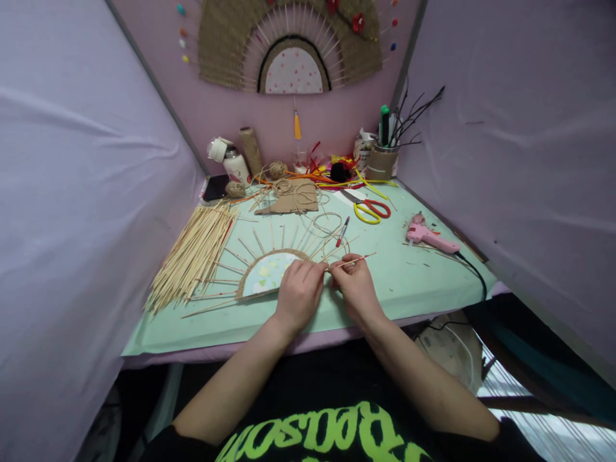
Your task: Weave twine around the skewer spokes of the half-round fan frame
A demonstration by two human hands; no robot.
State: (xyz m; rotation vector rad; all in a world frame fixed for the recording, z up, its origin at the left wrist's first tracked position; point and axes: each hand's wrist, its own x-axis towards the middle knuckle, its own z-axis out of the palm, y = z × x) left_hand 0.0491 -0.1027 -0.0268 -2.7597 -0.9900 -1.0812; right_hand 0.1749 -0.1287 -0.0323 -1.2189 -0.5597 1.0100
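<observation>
A half-round fan frame (269, 273) lies on the table in front of me, with a flowered panel, a twine-wrapped rim and thin wooden sticks spreading out from it. My left hand (301, 292) is closed over its right end and hides that part. Close beside it, my right hand (356, 285) pinches a thin wooden stick (366, 256) pointing right. Both sets of fingertips nearly meet at the frame's right edge. Loose twine (328, 224) loops on the table just beyond my fingers; its end near them is hidden. A red-and-blue pen (342, 232) lies by the loops.
Left is a pile of wooden sticks (192, 256). Behind are cardboard (296, 196), twine balls (278, 169), a bottle (235, 165) and scissors (370, 210). A pink glue gun (433, 239), its cord over the edge, lies right. A large fan (221, 48) hangs on the back wall.
</observation>
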